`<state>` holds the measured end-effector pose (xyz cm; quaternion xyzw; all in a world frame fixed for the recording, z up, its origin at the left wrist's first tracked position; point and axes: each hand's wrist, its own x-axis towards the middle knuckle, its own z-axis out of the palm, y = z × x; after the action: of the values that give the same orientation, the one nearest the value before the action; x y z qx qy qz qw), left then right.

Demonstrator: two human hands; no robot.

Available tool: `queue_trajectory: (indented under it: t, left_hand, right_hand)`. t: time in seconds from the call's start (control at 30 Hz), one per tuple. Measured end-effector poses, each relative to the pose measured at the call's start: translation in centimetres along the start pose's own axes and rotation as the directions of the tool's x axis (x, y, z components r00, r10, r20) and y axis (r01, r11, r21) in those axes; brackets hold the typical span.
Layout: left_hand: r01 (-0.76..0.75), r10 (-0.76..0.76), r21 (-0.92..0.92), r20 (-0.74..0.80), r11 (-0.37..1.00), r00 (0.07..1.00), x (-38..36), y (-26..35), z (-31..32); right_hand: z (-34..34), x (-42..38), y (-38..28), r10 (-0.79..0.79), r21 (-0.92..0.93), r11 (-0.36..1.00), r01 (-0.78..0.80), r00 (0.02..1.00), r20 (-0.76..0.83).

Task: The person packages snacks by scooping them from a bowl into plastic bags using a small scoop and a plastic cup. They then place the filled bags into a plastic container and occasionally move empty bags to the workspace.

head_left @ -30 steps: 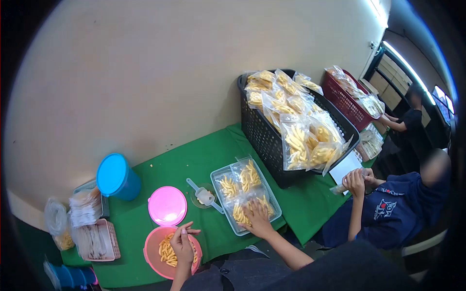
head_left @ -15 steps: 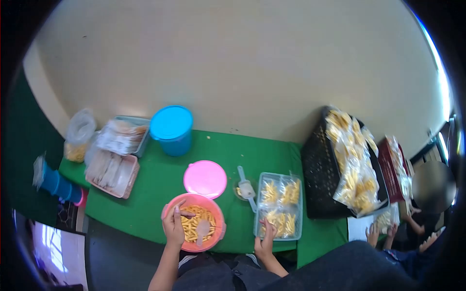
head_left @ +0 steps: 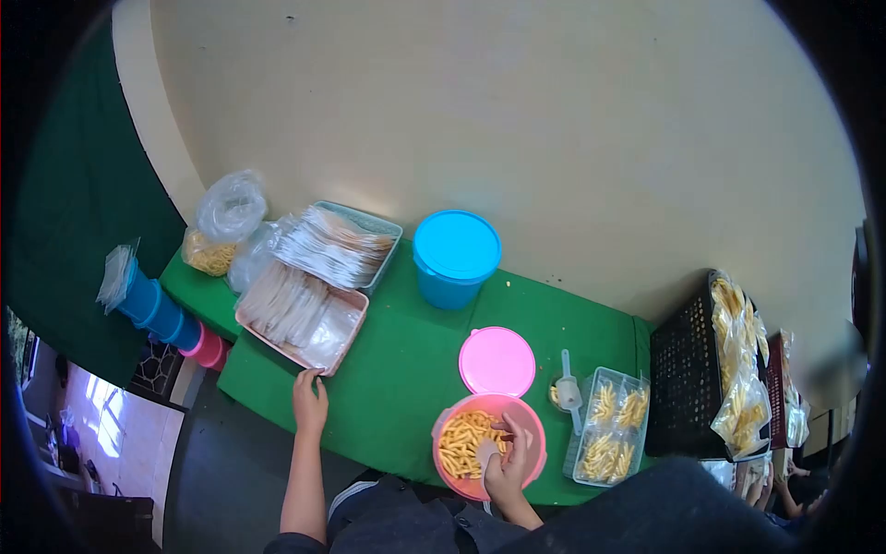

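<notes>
A round orange-pink tub (head_left: 535,466) of yellow stick-shaped snacks (head_left: 464,441) stands at the table's front edge. In it lies a pale scoop (head_left: 486,451). Over the tub's right side is my right hand (head_left: 509,466), its fingers curved and apart, the thumb next to the scoop. I cannot see a firm hold on it. My left hand (head_left: 310,403) reaches to the front rim of a pink tray (head_left: 349,334) holding clear plastic bags (head_left: 288,309). Its fingers are stretched out at the rim, and nothing shows in them.
Behind stand a blue lidded tub (head_left: 457,263) and a pink lid (head_left: 496,362). To the right are a small scoop (head_left: 568,392), a clear box (head_left: 604,443) of packed snacks and a black crate (head_left: 688,369). A tray of packets (head_left: 337,245) stands back left. Another person's hands (head_left: 757,485) show far right.
My view has turned left. My left hand has gone from above the tub to the pink tray. My right hand has moved from the clear box to the tub.
</notes>
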<state>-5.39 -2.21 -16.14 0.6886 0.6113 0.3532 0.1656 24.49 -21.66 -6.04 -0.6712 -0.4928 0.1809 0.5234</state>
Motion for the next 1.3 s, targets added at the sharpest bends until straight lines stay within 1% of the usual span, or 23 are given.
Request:
queue_trajectory:
  t: [0.07,0.13,0.17,0.23,0.27,0.3,0.33,0.37,0.4,0.5,0.63,0.77,0.83,0.87,0.93,1.03,1.1,1.13,1.17,1.2,1.23,1.27,1.3]
  left_hand:
    - [0.022,-0.022,-0.007,-0.002,1.000,1.000,1.7,-1.3,-0.5]
    - [-0.109,0.111,-0.038,0.074,0.993,0.991,3.8,-2.4,-0.5]
    - [-0.109,0.111,-0.033,0.076,0.994,0.991,4.5,-3.6,0.1]
    - [-0.077,0.037,0.162,0.240,0.984,0.970,6.4,-6.3,2.2]
    - [-0.119,-0.007,0.338,0.351,0.933,0.936,7.0,-6.4,2.6]
    - [-0.127,0.001,0.335,0.353,0.934,0.936,7.4,-6.4,2.9]
    - [-0.134,-0.055,0.429,0.399,0.893,0.915,7.5,-6.3,3.4]
    - [-0.145,-0.114,0.517,0.436,0.844,0.892,7.8,-5.9,3.7]
    - [-0.105,-0.236,0.565,0.496,0.818,0.836,8.4,-5.6,3.9]
    - [-0.025,-0.245,0.520,0.443,0.854,0.862,9.1,-5.5,4.2]
    - [0.016,-0.279,0.527,0.424,0.850,0.862,9.9,-6.7,6.2]
    - [0.035,-0.276,0.534,0.380,0.845,0.883,9.5,-10.3,10.1]
    - [0.098,-0.205,0.314,0.330,0.944,0.921,9.1,-9.2,8.1]
    - [0.095,-0.202,0.313,0.330,0.945,0.922,9.2,-8.8,7.0]
    - [0.283,-0.288,0.058,0.277,0.957,0.917,9.6,-7.7,4.3]
    - [0.310,-0.313,0.047,0.183,0.950,0.932,10.4,-2.9,-0.9]
    - [0.316,-0.325,0.083,0.154,0.945,0.933,10.3,-3.7,-0.4]
    - [0.244,-0.243,-0.003,0.077,0.970,0.967,10.2,-6.5,1.3]
    - [0.163,-0.164,-0.085,-0.008,0.983,0.986,10.3,-6.3,1.5]
    - [0.159,-0.161,-0.088,-0.013,0.983,0.987,10.3,-6.2,1.7]
    - [0.164,-0.207,-0.434,-0.054,0.886,0.977,10.2,-6.2,1.6]
    - [0.131,-0.262,-0.723,-0.071,0.679,0.963,10.0,-5.2,0.7]
    - [0.130,-0.257,-0.722,-0.068,0.680,0.964,9.8,-3.0,-0.9]
  right_hand:
    - [1.9,0.0,-0.3,-0.009,-0.073,0.997,0.009,1.000,-0.011]
    - [3.8,-0.2,-0.5,0.005,-0.070,0.998,-0.007,1.000,-0.030]
    - [4.5,-0.3,-0.6,0.018,-0.065,0.998,-0.021,0.999,-0.049]
    - [5.5,-0.7,-1.2,0.046,-0.047,0.998,-0.050,0.996,-0.071]
    - [5.8,-0.9,-1.4,0.070,-0.037,0.997,-0.074,0.993,-0.094]
    - [6.0,-1.0,-1.4,0.070,-0.038,0.997,-0.074,0.992,-0.103]
    - [6.1,-1.1,-1.5,0.070,-0.090,0.993,-0.080,0.991,-0.114]
    - [6.2,-1.2,-1.6,0.067,-0.143,0.986,-0.085,0.990,-0.125]
    - [6.5,-1.1,-1.7,0.100,-0.087,0.989,-0.116,0.981,-0.167]
    - [5.7,-0.8,-0.1,0.036,-0.189,0.979,-0.079,0.974,-0.222]
    - [3.4,0.6,0.2,0.082,-0.185,0.969,-0.161,0.924,-0.375]
    - [1.8,1.7,-1.0,0.058,-0.199,0.965,-0.173,0.876,-0.478]
    - [1.7,1.9,-1.1,0.045,-0.187,0.965,-0.184,0.817,-0.575]
    - [1.7,1.8,-1.1,0.044,-0.186,0.965,-0.184,0.815,-0.578]
    - [1.7,1.7,-1.3,0.018,-0.246,0.956,-0.162,0.865,-0.502]
    - [0.8,2.1,-1.4,-0.023,-0.348,0.928,-0.134,0.911,-0.412]
    - [0.0,2.5,-0.3,-0.028,-0.333,0.935,-0.124,0.909,-0.415]
    - [-0.6,2.8,0.1,-0.035,-0.328,0.938,-0.114,0.908,-0.417]
    - [-1.2,3.1,0.2,-0.040,-0.326,0.939,-0.109,0.908,-0.418]
    - [-1.9,3.5,0.1,-0.024,-0.308,0.945,-0.111,0.915,-0.402]
    - [-2.6,3.8,0.2,-0.005,-0.289,0.950,-0.116,0.922,-0.388]
    - [-3.3,4.1,0.7,-0.081,-0.334,0.940,-0.061,0.916,-0.393]
    - [-3.8,4.4,1.1,-0.079,-0.333,0.941,-0.064,0.914,-0.398]
